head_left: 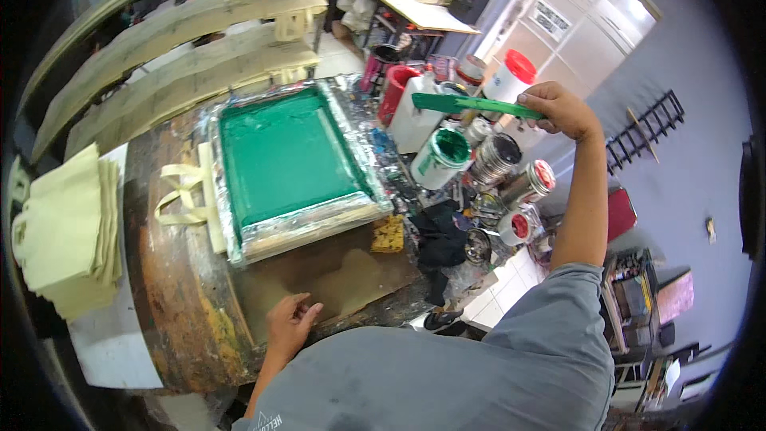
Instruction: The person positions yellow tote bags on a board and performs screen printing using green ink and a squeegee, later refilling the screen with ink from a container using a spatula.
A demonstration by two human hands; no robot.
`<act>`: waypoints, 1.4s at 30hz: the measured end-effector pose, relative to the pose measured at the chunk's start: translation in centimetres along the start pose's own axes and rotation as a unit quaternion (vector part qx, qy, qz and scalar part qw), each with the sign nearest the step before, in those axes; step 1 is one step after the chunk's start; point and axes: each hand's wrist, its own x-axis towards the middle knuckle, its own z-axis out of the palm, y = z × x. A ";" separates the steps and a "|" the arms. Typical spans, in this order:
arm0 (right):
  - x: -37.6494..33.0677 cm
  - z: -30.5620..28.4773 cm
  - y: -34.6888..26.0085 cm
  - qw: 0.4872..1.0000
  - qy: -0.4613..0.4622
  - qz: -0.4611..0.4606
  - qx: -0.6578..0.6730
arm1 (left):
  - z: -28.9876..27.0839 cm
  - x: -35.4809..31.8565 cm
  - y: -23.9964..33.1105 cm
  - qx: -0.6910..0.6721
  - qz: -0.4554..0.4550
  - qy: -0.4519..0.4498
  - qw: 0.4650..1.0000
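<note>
- The right hand [561, 108] grips one end of a green-coated flat stick [471, 104] between thumb and fingers, out to the right of the screen-printing frame [315, 225].
- The stick's long axis runs roughly left to right, its free end pointing left toward the frame's far right corner, well apart from it; it looks raised among the paint containers, though its exact height cannot be told.
- The white tub of green paint [427, 166] stands to the right of the frame, nearer the wearer than the stick; a white jug [412, 121] shows partly behind the stick.
- The left hand [292, 318] is loosely open and seems to hold nothing, on the wearer's side of the frame; of the two hands it is nearer the frame.
- The frame, spread with green ink [287, 156], lies on the stained tabletop [163, 287]; a cream bag [209, 191] pokes out along its left edge.
- A yellow sponge [388, 235] sits just beside the frame's near right corner.
</note>
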 end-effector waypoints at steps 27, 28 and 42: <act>-1.1 22.7 -5.1 0.925 0.107 -0.344 -0.124 | -1.6 -0.9 -3.0 -0.307 -0.190 0.075 0.930; -1.3 26.0 -5.8 0.901 0.024 -0.421 -0.105 | -2.0 0.1 -3.1 -0.401 -0.200 0.077 0.890; 3.3 38.1 -8.8 0.822 0.280 -0.456 -0.196 | -5.7 7.6 -1.0 -0.719 0.002 -0.027 0.694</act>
